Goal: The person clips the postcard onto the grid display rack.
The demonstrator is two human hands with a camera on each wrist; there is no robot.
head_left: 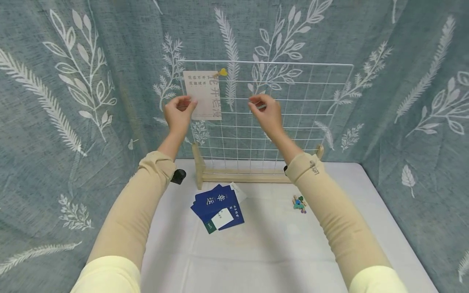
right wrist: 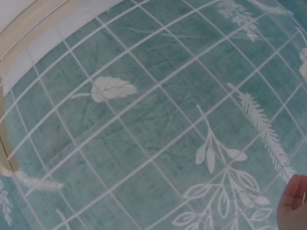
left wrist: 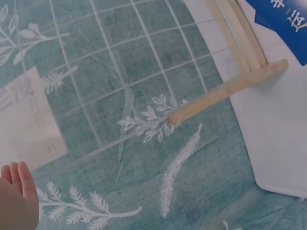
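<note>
A pale pink card [head_left: 205,101] with printed characters hangs at the upper left of a white wire grid [head_left: 293,99]. At its upper right corner sits a clip with a yellow heart [head_left: 222,72]. My left hand [head_left: 177,116] pinches the card's left edge between thumb and fingers. In the left wrist view the left fingers [left wrist: 24,184] show beside the card's corner [left wrist: 43,139]. To the right of the card, my right hand [head_left: 269,116] is raised before the grid, fingers loosely bent, with nothing visible in it. Only part of the right hand [right wrist: 293,203] shows in the right wrist view.
A wooden base [head_left: 242,177] carries the grid on a white table [head_left: 271,244]. Blue cards [head_left: 216,201], with white and green ones, lie overlapping in front of it. Small coloured clips [head_left: 299,204] are heaped at the right. A patterned curtain [head_left: 139,24] surrounds the table.
</note>
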